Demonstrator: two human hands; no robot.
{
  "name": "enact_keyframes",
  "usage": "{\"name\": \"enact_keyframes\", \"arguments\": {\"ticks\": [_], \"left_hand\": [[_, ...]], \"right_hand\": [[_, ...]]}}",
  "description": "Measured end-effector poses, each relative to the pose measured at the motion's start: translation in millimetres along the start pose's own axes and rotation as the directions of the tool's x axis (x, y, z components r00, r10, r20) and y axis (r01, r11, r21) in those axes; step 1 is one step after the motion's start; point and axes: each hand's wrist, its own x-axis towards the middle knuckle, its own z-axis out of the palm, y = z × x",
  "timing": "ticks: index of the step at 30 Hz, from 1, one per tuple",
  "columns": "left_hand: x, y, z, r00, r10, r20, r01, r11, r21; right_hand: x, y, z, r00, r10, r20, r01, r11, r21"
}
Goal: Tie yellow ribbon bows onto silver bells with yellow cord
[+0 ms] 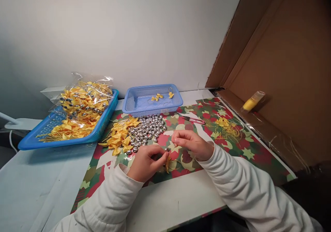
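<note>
— Silver bell [167,150] pinched at the fingertips of the left hand [145,163], low over the patterned mat [232,149] on the worktop [38,187]?

— Yes, with a yellow bow [168,163] hanging just under it. The right hand [192,144] sits just beside, fingers curled together; what it grips is too small to tell.

— And beyond?

— A heap of bells [148,130] touching loose bows [120,135], red snips [193,119], then a small blue basket [134,102] and a blue tray [31,140] holding a bagged batch [82,102].
</note>
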Motion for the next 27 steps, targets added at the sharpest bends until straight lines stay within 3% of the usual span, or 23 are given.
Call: {"name": "enact_keyframes", "arguments": {"ticks": [3,8,15,19,23,27], "left_hand": [[0.3,0.6,0.7,0.999,-0.046,-0.014,0.045,0.996,-0.082],[2.0,1.0,0.7,0.984,-0.175,0.010,0.163,0.890,-0.426],[2.4,-2.1,-0.9,0.926,-0.357,0.125,0.367,0.764,-0.532],[4.5,-1.2,-0.7,0.910,-0.382,0.159,0.394,0.687,-0.611],[4.9,-0.8,1.0,0.911,-0.386,0.147,0.395,0.712,-0.580],[2.3,-2.5,3.2,0.950,-0.312,0.031,0.290,0.837,-0.464]], "right_hand": [[0.9,-3.2,-4.0,0.999,0.008,-0.034,-0.007,1.000,0.012],[1.8,-5.3,-11.7,0.992,0.031,-0.124,-0.041,0.996,-0.080],[3.4,-2.2,-20.0,0.987,0.064,-0.150,-0.075,0.995,-0.070],[3.7,-2.6,-20.3,0.987,0.062,-0.147,-0.072,0.995,-0.063],[3.3,-2.9,-20.9,0.985,0.081,-0.155,-0.090,0.994,-0.054],[2.9,-3.2,-22.0,0.984,0.070,-0.166,-0.076,0.997,-0.029]]}}
